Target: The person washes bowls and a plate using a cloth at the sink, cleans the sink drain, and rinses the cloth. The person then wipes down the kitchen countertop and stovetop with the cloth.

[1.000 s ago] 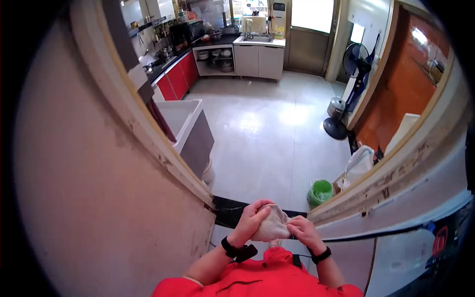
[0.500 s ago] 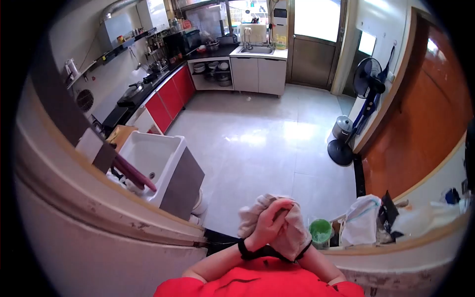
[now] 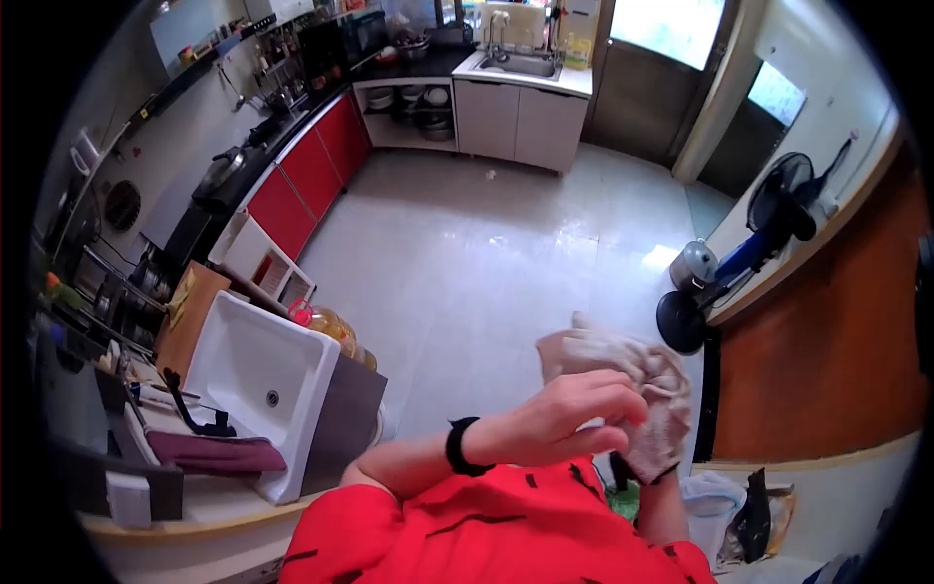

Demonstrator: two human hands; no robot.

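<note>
My left hand (image 3: 564, 414) is raised in front of the red shirt, its fingers bent and apart, with no object visible between them. Just behind and to its right, a crumpled beige cloth (image 3: 666, 384) lies over my right hand, whose fingers are hidden beneath the fabric. Only the wrist and forearm of that arm show below the cloth. A black band circles my left wrist.
At the left are a white basin (image 3: 258, 370) and an oil bottle (image 3: 326, 326). Red cabinets (image 3: 321, 161) line the wall. A sink (image 3: 520, 65) stands ahead; a black fan (image 3: 778, 190) and metal pot (image 3: 693, 265) are right. Plastic bags (image 3: 715, 511) lie lower right.
The view has moved forward past the door frame, showing more of the basin. The cloth, earlier held between both hands, has spread out to the right, and my left hand has come away from it.
</note>
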